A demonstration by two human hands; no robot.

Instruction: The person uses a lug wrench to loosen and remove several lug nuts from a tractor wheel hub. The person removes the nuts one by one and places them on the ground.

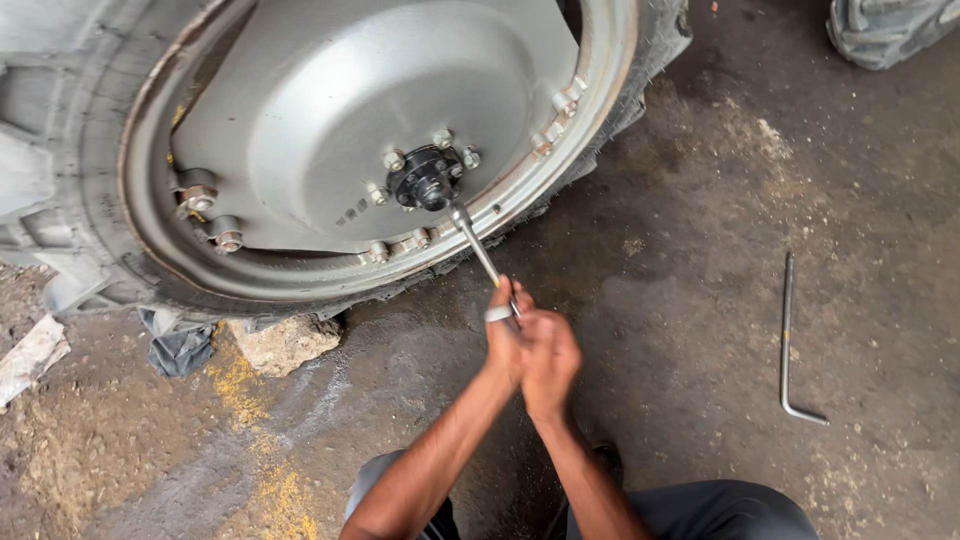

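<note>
A large tractor wheel with a grey steel rim (pixel 350 110) and a worn tyre stands at the upper left. Its black hub (pixel 425 180) is ringed by several bolts. A metal wrench (pixel 472 240) sits with its socket end on a bolt at the hub's lower right, its handle slanting down toward me. My left hand (pixel 503 330), with a ring on one finger, and my right hand (pixel 548 355) are pressed together, both gripping the wrench's lower end.
A stone (pixel 285 342) is wedged under the tyre, beside a dark rag (pixel 180 345). An L-shaped metal bar (pixel 788 340) lies on the dirty concrete floor at the right. Another tyre (pixel 885 30) shows at the top right corner. My knees are at the bottom edge.
</note>
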